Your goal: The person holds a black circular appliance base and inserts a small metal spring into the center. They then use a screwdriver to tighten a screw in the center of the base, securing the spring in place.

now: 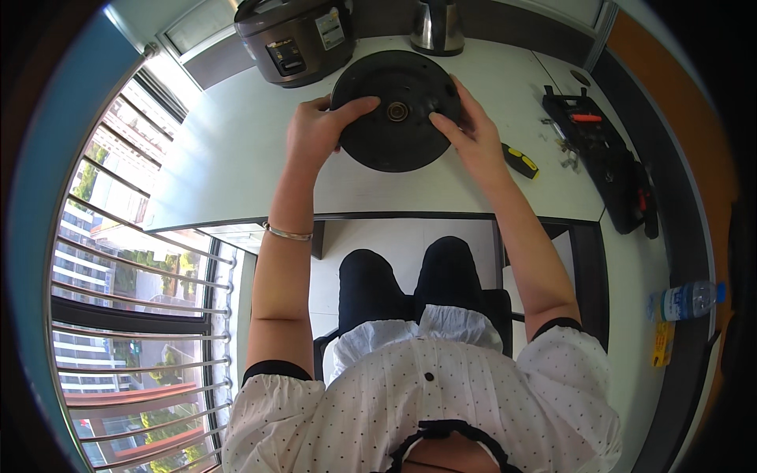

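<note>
Between my two hands is a round black disc [394, 146] with a small brownish metal ring at its centre, its flat face turned up toward me. My left hand [322, 126] grips its left edge, thumb laid on the face and fingers curled beneath. On the opposite edge my right hand [467, 126] holds it the same way, thumb near the middle. The fingers under the disc are mostly hidden. Just right of my right wrist lies a yellow and black handled tool [520, 161], partly covered by my forearm.
A dark rice cooker [296, 47] stands at the back left, with a metal kettle [438, 30] beside it. On the right lie an open black tool case [603, 150] and several small metal pieces [568, 154]. A plastic bottle [688, 302] rests farther right. Barred windows line the left.
</note>
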`<action>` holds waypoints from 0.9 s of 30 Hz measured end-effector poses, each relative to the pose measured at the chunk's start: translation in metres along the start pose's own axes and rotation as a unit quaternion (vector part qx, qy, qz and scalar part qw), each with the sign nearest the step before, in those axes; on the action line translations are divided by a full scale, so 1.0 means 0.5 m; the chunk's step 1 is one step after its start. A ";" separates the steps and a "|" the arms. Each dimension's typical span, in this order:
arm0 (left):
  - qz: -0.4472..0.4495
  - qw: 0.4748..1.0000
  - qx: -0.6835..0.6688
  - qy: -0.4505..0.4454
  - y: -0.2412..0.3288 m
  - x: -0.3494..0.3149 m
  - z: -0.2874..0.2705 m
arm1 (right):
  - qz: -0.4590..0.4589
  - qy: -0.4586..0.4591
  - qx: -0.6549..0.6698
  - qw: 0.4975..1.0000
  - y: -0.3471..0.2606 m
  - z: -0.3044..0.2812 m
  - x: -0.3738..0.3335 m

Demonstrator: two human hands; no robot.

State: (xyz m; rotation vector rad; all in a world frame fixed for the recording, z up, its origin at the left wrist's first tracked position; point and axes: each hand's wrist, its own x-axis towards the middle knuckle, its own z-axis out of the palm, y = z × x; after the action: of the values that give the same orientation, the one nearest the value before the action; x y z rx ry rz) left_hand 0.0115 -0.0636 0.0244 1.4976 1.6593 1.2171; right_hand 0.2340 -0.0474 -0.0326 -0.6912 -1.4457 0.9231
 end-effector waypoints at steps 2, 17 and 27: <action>0.003 1.000 -0.001 -0.005 0.000 0.001 -0.001 | 0.007 -0.002 0.008 1.000 0.000 -0.004 0.001; 0.015 1.000 0.008 0.001 -0.009 0.006 0.001 | 0.027 -0.081 -0.504 0.859 -0.034 -0.163 -0.064; -0.005 0.999 0.041 0.008 -0.006 0.006 0.003 | -0.068 -0.104 -0.533 0.837 0.037 -0.105 -0.051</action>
State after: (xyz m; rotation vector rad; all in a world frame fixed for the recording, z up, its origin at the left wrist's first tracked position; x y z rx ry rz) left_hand 0.0110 -0.0603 0.0218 1.5316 1.7447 1.1714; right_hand 0.2865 -0.0528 -0.0639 -1.2878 -2.1628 -0.0257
